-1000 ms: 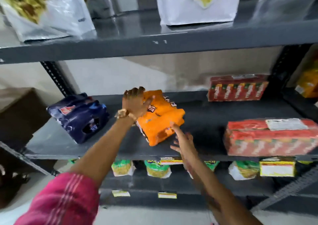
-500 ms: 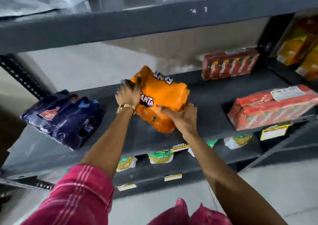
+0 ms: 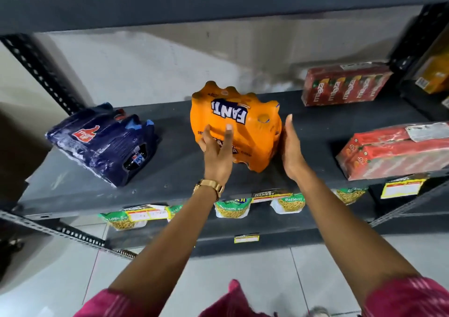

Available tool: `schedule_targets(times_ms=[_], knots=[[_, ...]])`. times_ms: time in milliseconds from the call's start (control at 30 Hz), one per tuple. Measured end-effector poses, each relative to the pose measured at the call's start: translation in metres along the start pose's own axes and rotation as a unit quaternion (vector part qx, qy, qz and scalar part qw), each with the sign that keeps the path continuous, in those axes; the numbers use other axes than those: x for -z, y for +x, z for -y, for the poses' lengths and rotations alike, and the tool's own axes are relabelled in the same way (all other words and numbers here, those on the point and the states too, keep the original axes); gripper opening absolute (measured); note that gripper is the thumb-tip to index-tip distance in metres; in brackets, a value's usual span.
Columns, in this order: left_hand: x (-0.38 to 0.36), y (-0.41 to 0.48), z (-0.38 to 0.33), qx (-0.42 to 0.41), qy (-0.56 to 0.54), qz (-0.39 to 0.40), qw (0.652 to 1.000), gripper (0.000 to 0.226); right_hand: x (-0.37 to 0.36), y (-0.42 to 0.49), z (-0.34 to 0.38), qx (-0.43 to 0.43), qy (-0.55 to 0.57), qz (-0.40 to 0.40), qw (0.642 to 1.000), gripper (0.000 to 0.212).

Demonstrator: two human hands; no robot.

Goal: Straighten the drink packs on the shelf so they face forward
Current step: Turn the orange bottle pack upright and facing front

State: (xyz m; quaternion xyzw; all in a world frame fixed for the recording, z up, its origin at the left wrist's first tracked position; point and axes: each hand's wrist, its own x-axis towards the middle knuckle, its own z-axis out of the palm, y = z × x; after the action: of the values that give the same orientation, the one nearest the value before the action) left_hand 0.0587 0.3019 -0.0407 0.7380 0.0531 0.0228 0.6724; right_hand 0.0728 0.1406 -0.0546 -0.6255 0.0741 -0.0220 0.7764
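An orange Fanta pack (image 3: pixel 255 115) stands upright on the middle of the dark grey shelf (image 3: pixel 175 171), its logo upside down and turned toward me. My left hand (image 3: pixel 216 151) presses on its front face with the fingers spread. My right hand (image 3: pixel 290 151) lies flat against its right side, so the pack is held between both palms. A dark blue drink pack (image 3: pixel 104 142) lies tilted and askew at the shelf's left end. A red juice pack (image 3: pixel 345 83) sits at the back right. Another red pack (image 3: pixel 393 151) lies angled at the front right.
The upper shelf board (image 3: pixel 194 1) hangs low over the packs. A perforated upright post (image 3: pixel 41 74) slants at the left. Snack bags (image 3: pixel 232 207) and price tags sit on the lower shelf below the front edge. Yellow packs (image 3: pixel 435 74) fill the neighbouring rack at right.
The orange pack went from lying tilted to being lifted and turned, and now stands upright on the shelf. My right hand moved from its front corner to its right side.
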Motion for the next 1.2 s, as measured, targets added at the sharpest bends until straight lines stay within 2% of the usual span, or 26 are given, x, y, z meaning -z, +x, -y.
schedule_targets(times_ms=[100,167,233,300,367,433,467,500,567,600,667,733,767,867,1000,1200], knots=[[0.005,0.022,0.001,0.02,-0.047,0.04,0.998,0.075,-0.017,-0.013,-0.016,0.012,-0.021,-0.119,0.993,0.045],[0.016,0.042,0.0,0.023,-0.092,0.13,0.987,0.069,-0.04,-0.045,-0.024,0.056,-0.014,-0.17,0.984,0.049],[0.027,0.059,-0.005,0.053,-0.119,0.21,0.969,0.057,-0.069,-0.075,-0.04,0.105,0.004,-0.164,0.981,0.058],[0.04,0.075,-0.011,0.104,-0.123,0.215,0.963,0.049,-0.101,-0.098,-0.058,0.123,-0.024,-0.147,0.981,0.054],[0.053,0.095,-0.002,0.124,-0.107,0.124,0.979,0.043,-0.122,-0.107,-0.066,0.121,-0.045,-0.152,0.98,0.053],[0.07,0.091,0.002,0.102,-0.04,0.003,0.994,0.042,-0.116,-0.099,-0.063,0.131,-0.032,-0.168,0.976,0.038],[0.072,0.078,-0.002,0.075,-0.04,-0.048,0.995,0.042,-0.105,-0.092,-0.057,0.136,-0.024,-0.182,0.973,0.039],[0.071,0.06,-0.001,0.036,-0.046,-0.087,0.995,0.043,-0.09,-0.081,-0.05,0.136,-0.017,-0.205,0.969,0.05],[0.061,0.015,0.005,-0.025,-0.055,-0.117,0.991,0.042,-0.055,-0.054,-0.031,0.119,-0.052,-0.242,0.962,0.088],[0.055,-0.003,0.014,-0.04,-0.056,-0.113,0.991,0.042,-0.039,-0.039,-0.02,0.094,-0.088,-0.222,0.967,0.103],[0.046,-0.027,0.03,-0.055,-0.031,-0.053,0.997,0.052,-0.012,-0.018,-0.002,0.04,-0.14,-0.105,0.984,0.115],[0.044,-0.029,0.045,-0.067,0.057,-0.005,0.996,0.073,0.009,-0.008,0.005,-0.017,-0.17,0.002,0.985,0.104],[0.046,-0.025,0.052,-0.074,0.103,0.006,0.992,0.078,0.018,-0.004,0.001,-0.042,-0.203,0.023,0.978,0.095],[0.051,-0.022,0.059,-0.077,0.176,0.012,0.981,0.074,0.035,-0.006,-0.017,-0.037,-0.32,0.004,0.947,0.08],[0.05,-0.026,0.056,-0.08,0.221,-0.005,0.972,0.08,0.045,-0.019,-0.028,0.006,-0.343,-0.008,0.939,0.07],[0.056,-0.041,0.06,-0.073,0.239,0.029,0.968,0.084,0.067,-0.057,-0.033,0.041,-0.364,0.032,0.93,0.068]])
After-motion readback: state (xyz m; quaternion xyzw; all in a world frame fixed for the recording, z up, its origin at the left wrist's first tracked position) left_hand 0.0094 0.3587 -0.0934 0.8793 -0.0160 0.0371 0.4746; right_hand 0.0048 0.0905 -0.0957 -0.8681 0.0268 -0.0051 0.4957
